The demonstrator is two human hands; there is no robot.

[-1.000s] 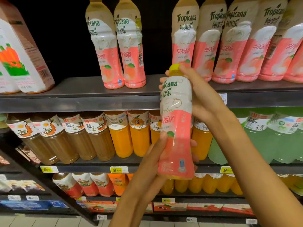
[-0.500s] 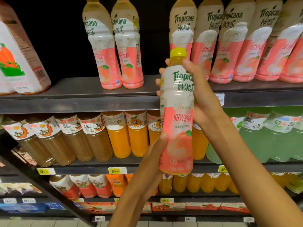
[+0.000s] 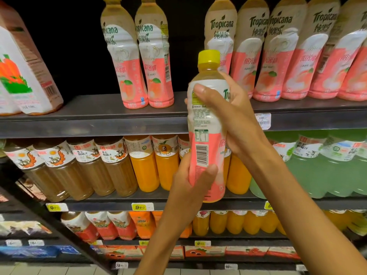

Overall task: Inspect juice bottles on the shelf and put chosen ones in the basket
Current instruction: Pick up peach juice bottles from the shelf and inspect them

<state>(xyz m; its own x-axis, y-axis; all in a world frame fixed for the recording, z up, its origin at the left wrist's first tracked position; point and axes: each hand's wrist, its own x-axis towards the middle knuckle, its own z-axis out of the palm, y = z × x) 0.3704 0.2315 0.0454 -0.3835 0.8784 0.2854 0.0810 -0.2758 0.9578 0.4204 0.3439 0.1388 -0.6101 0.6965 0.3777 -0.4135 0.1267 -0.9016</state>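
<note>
I hold a Tropicana peach juice bottle (image 3: pixel 206 124) upright in front of the shelves, its yellow cap up and its barcode and text panel facing me. My right hand (image 3: pixel 230 114) grips the upper half, thumb across the white label. My left hand (image 3: pixel 190 187) holds the pink lower part, thumb on the front. More of the same peach bottles stand on the top shelf: two on the left (image 3: pixel 137 62) and a row on the right (image 3: pixel 288 56). No basket is in view.
A dark metal shelf edge (image 3: pixel 99 126) runs across the middle. White juice cartons (image 3: pixel 23 72) stand at top left. Below are brown (image 3: pixel 79 167), orange (image 3: pixel 156 161) and green (image 3: pixel 317 165) drink bottles, then lower shelves with yellow price tags (image 3: pixel 142 207).
The bottle has been turned in my hands: the front logo faced me before, now the barcode side does. It has also risen a little, and my right thumb now lies over the label.
</note>
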